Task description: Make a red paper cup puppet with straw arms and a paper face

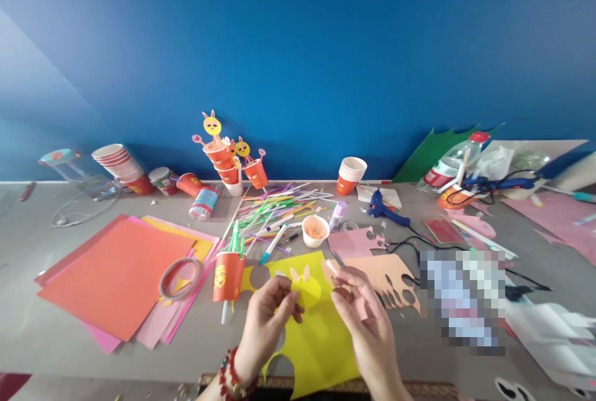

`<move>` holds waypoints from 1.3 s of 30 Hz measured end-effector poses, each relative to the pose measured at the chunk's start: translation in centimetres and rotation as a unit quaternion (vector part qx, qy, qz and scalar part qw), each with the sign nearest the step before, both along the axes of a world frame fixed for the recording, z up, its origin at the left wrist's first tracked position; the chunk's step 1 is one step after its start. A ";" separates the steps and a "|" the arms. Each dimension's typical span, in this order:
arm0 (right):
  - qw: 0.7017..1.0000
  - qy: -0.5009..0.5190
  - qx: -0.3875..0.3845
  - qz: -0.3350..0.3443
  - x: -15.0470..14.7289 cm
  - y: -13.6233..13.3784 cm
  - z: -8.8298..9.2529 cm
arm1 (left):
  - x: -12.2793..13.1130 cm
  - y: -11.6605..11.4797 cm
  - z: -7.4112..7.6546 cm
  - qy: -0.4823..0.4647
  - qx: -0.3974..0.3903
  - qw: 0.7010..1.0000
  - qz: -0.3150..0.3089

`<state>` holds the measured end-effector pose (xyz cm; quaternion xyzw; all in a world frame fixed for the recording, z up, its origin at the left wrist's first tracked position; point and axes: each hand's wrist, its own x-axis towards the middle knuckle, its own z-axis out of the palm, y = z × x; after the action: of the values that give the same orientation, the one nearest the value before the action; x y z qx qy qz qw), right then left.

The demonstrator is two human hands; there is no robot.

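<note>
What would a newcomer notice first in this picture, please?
Probably the yellow bunny faces above red cups, left of centre before the blue wall. Next comes the heap of coloured straws farther back on the table. In front, the left hand holds a yellow eared disc above a yellow sheet.

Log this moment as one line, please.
left hand: holding yellow paper circle with pink ears | right hand: pinching small pale piece | below: yellow sheet
</note>
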<state>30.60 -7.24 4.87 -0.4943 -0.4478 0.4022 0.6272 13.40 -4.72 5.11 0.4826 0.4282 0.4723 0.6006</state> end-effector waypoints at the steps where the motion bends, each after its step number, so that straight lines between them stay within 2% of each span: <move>1: 1.000 -0.011 0.006 0.000 0.3 0.0 0.2 | -0.1 0.0 -0.1 0.017 0.008 1.000 0.005; 8: 0.993 -0.008 -0.062 0.098 -0.2 0.5 1.2 | -0.1 -0.3 0.0 0.111 0.060 0.992 0.004; 16: 0.992 0.001 -0.096 0.078 -0.9 0.7 1.2 | -0.1 -0.4 0.5 0.126 0.065 0.990 -0.002; 30: 0.995 -0.091 -0.022 0.043 -1.3 0.8 0.9 | 0.0 -1.0 0.5 0.125 0.055 0.991 0.004; 35: 0.987 -0.153 0.051 0.025 -1.5 0.7 0.6 | 0.0 -0.8 0.0 0.187 0.099 0.977 0.023; 39: 0.965 -0.228 0.130 0.000 -1.7 0.4 0.3 | 0.3 -0.7 -0.5 0.203 0.119 0.971 0.043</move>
<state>28.86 -6.80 5.18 -0.4876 -0.6274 0.2169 0.5671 13.71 -5.42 4.58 0.6178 0.5019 0.4376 0.4182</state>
